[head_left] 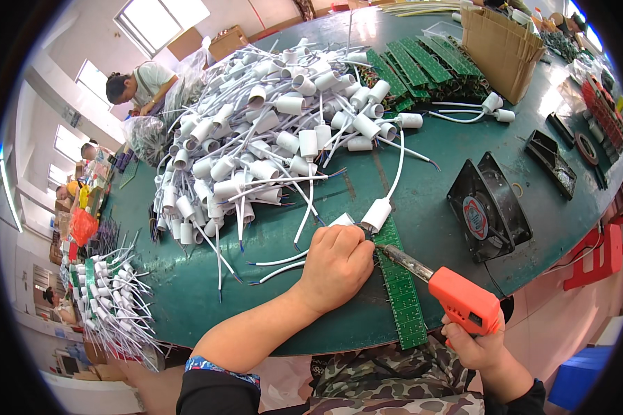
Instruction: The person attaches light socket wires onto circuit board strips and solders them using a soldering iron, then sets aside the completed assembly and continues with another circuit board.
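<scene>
My right hand (475,342) is wrapped round the handle of an orange-red soldering gun (465,299). Its metal tip reaches left to the upper part of a long green circuit board (403,297), close to my left fingers. My left hand (338,266) is closed in a pinch beside that board; whatever lies between the fingertips is hidden. Just beyond the knuckles are a white cylindrical lamp socket (376,215) with a white cable and a second white socket (342,220), partly covered by my hand. White cables run out to the left from under my hand.
A large heap of white sockets with cables (256,138) covers the table's middle. Behind are stacked green circuit boards (422,66) and a cardboard box (502,52). A black fan (490,207) stands right, near a black tray (552,164). Another person (145,86) sits far left.
</scene>
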Action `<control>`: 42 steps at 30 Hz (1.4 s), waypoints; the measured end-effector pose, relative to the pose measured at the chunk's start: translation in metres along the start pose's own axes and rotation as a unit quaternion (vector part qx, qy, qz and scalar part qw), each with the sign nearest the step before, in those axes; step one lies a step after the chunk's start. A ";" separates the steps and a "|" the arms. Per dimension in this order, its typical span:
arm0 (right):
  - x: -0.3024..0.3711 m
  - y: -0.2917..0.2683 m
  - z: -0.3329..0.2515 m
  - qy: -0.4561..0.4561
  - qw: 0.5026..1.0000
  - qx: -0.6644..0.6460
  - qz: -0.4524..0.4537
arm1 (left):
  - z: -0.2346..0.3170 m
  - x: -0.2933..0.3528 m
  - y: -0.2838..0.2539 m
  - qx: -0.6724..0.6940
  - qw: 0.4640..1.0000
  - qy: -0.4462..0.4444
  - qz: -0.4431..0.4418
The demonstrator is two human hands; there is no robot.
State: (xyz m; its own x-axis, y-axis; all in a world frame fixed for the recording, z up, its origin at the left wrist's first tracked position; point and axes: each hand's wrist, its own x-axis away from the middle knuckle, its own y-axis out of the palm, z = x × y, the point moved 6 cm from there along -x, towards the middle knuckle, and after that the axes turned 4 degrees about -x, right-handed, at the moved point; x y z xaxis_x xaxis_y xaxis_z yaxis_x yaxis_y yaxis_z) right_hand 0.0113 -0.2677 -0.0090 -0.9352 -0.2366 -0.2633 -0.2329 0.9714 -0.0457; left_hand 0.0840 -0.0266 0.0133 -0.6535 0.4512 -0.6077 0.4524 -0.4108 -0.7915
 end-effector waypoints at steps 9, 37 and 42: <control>0.006 -0.007 0.007 0.039 0.999 -0.001 -0.024 | 0.000 0.000 0.000 -0.001 1.000 0.002 0.000; 0.007 -0.014 -0.016 0.017 0.997 -0.073 0.033 | 0.006 0.000 -0.004 -0.021 1.000 0.017 -0.012; 0.007 -0.019 -0.013 0.028 0.997 -0.055 0.043 | 0.004 -0.001 -0.008 0.001 0.999 0.014 -0.047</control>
State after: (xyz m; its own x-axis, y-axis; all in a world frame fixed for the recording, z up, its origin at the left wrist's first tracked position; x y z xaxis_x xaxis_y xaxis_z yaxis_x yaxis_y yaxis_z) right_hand 0.0054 -0.2884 0.0022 -0.9656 -0.1556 -0.2083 -0.1757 0.9810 0.0817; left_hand 0.0786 -0.0267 0.0209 -0.6751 0.5099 -0.5331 0.3890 -0.3679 -0.8446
